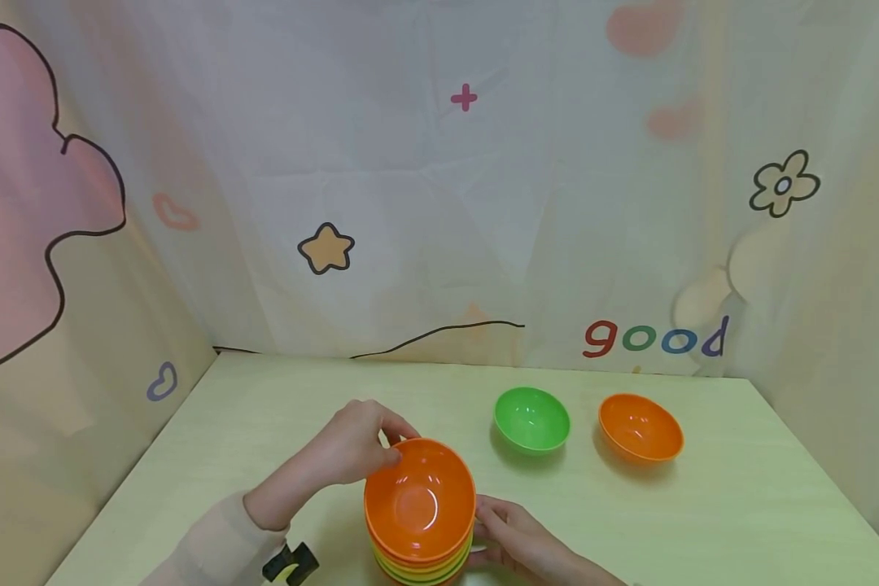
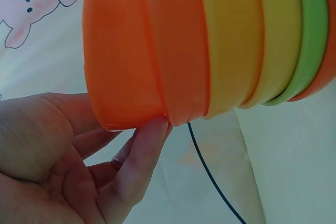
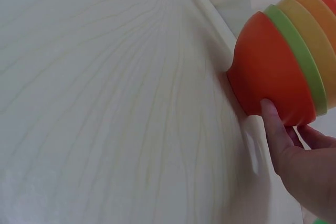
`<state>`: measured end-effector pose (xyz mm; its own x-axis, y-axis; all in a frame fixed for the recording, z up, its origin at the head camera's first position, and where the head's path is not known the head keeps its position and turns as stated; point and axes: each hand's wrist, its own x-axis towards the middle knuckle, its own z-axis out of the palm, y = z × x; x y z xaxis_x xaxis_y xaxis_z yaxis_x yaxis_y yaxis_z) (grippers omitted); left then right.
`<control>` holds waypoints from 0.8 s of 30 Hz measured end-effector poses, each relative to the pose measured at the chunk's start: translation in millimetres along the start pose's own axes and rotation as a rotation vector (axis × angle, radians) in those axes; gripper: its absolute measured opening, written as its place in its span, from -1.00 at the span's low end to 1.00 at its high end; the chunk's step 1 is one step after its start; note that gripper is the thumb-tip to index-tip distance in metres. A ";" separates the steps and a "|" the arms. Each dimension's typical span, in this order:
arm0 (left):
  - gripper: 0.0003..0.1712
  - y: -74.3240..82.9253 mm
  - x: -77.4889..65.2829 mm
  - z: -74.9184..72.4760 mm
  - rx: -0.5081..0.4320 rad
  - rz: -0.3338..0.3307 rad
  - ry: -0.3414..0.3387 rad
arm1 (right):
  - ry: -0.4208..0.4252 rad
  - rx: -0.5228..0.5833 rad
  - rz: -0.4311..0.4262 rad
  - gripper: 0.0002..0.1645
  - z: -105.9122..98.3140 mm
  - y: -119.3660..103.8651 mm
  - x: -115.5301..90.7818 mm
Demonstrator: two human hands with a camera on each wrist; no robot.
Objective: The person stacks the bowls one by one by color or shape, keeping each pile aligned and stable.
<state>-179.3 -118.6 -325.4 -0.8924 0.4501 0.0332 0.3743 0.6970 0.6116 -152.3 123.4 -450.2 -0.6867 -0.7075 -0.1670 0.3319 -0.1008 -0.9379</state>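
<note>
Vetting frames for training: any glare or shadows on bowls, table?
Head: bright glare inside the top orange bowl, small glints in the green bowl and single orange bowl, shadows beneath both; right wrist: shadow on table by bowl stack; left wrist: no strong glare.

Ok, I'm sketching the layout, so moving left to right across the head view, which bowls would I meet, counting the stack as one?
Stack of bowls → green bowl → separate orange bowl.
</note>
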 end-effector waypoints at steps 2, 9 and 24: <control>-0.68 -0.3 0.1 0.1 0.007 0.004 0.004 | 0.008 0.002 0.007 -0.31 0.0 -0.1 -0.1; -0.71 0.5 -0.4 1.1 0.003 -0.015 0.007 | 0.020 -0.001 0.011 -0.31 -0.2 0.5 0.6; -0.84 -1.8 -2.0 1.2 -0.058 0.003 0.035 | -0.027 -0.007 -0.025 -0.33 -0.7 1.0 -1.5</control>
<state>-177.9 -120.1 -327.5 -0.9001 0.4312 0.0622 0.3624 0.6618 0.6563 -151.3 124.8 -451.1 -0.6769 -0.7235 -0.1354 0.3100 -0.1134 -0.9440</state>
